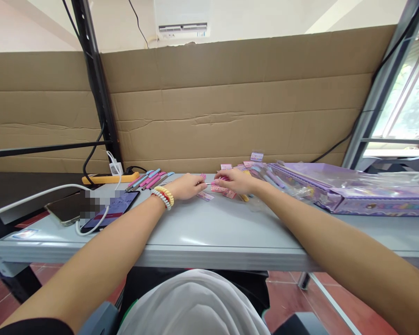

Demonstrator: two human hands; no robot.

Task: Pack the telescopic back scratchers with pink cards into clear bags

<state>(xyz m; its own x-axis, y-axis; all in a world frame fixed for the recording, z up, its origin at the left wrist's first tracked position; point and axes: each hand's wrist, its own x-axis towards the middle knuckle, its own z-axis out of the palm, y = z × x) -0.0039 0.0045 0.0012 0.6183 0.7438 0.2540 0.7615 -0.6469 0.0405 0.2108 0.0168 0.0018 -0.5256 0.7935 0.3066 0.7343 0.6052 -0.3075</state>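
Near the back middle of the grey table [202, 232], my left hand [186, 186] has its fingers closed on a slim pink pen [203, 177]. My right hand [235, 180] is just to its right, fingers pinched round another pink piece [224, 178]; a thin, light shaft spans the small gap between the hands. Small pink printed cards [218, 189] lie under and beside my right hand. Pink, blue and grey pens [152, 178] form a loose pile left of my left hand. More pens in clear plastic [272, 177] lie right of my right hand.
A purple box [380, 200] with clear film stands at the right. At the left are a dark phone [64, 208], a lit tablet [117, 209] with a white cable, and a yellow power strip [104, 178]. Cardboard [230, 102] closes off the back between metal posts.
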